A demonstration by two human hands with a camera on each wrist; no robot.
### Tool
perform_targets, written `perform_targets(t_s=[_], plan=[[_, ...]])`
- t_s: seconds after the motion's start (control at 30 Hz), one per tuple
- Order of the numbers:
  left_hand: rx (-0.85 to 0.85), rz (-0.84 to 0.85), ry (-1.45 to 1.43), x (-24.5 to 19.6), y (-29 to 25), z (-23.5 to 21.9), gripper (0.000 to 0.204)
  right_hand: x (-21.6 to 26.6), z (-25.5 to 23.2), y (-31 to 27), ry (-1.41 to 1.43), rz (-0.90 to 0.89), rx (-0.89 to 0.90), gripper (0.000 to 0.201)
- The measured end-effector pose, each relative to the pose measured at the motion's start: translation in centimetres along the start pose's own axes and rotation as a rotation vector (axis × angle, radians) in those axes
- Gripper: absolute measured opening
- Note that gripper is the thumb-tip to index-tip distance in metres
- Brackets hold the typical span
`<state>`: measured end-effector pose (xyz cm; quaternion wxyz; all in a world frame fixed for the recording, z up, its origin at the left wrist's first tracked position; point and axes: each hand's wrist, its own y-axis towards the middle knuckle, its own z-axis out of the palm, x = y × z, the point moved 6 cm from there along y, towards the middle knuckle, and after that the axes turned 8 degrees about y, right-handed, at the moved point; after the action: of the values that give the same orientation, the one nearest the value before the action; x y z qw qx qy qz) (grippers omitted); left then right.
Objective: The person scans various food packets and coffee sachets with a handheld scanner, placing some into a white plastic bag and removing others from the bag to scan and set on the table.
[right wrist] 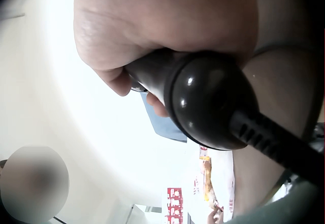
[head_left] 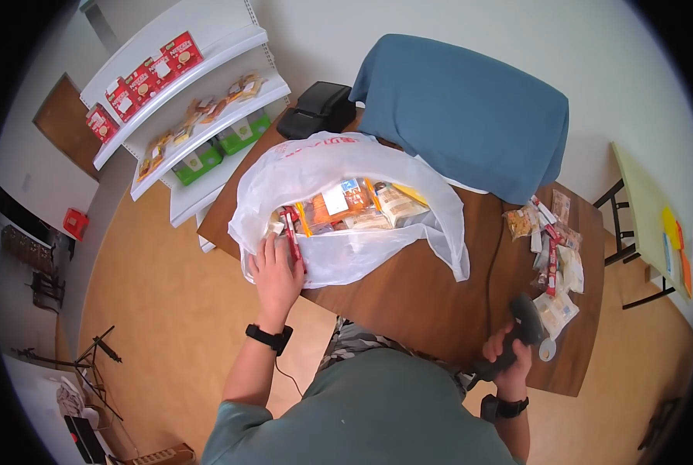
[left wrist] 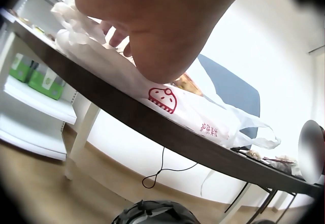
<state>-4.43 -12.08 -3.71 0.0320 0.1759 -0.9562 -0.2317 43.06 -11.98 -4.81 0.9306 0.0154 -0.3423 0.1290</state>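
landmark is the wooden table [head_left: 408, 294]. white plastic bag [head_left: 346, 256] sits on the table's left half, mouth open upward, packed with snack packets [head_left: 354, 203]. left hand [head_left: 275, 273] is at the bag's near-left rim, at the table's front edge; fingers curl over the rim next to a red stick packet [head_left: 291, 235] that pokes out of the bag. whether the fingers actually pinch the red packet or only the bag film, can't tell from the head view; the left wrist view only shows the palm pressed down on the bag at the table edge. right hand [head_left: 509, 358] is at the table's near-right edge, fingers wrapped tight around the handle of a dark handheld scanner [head_left: 517, 329], head of the scanner pointing in over the table; the right wrist view confirms the closed grip on the handle with the cable leaving its base. loose pile of packets [head_left: 551, 248] lies on the table's right end, just beyond the scanner head. blue cloth-covered block [head_left: 462, 112] stands at the table's far side, behind the bag. black device [head_left: 319, 108] at the table's far-left corner. white shelf unit [head_left: 183, 93] with boxes stands off the table's left side.
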Motion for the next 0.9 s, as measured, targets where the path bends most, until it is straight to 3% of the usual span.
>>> perform_targets(t_s=[0.2,0.4,0.5,0.73,0.83,0.9], plan=[[0.107,0.069,0.099,-0.5,1.0,-0.5,0.075,-1.0,1.0,-1.9,-0.018,-0.043,0.000,0.042],[0.068,0.156,0.023,-0.8,1.1,0.9,0.064,-1.2,1.6,-3.6,-0.025,-0.124,-0.035,0.042],[-0.050,0.148,0.080,-0.7,0.9,1.3,0.059,-1.2,2.5,-3.6,0.012,-0.165,-0.011,0.041],[-0.027,-0.022,0.005,0.2,0.8,3.3,0.059,-1.8,3.1,-4.1,-0.061,-0.121,-0.002,0.045],[0.026,0.031,0.054,0.5,1.4,2.6,0.060,-2.6,2.9,-4.4,-0.075,-0.111,-0.004,0.045],[-0.023,0.184,0.150,-0.2,1.7,2.0,0.057,-3.1,2.9,-4.6,-0.071,-0.107,0.017,0.045]])
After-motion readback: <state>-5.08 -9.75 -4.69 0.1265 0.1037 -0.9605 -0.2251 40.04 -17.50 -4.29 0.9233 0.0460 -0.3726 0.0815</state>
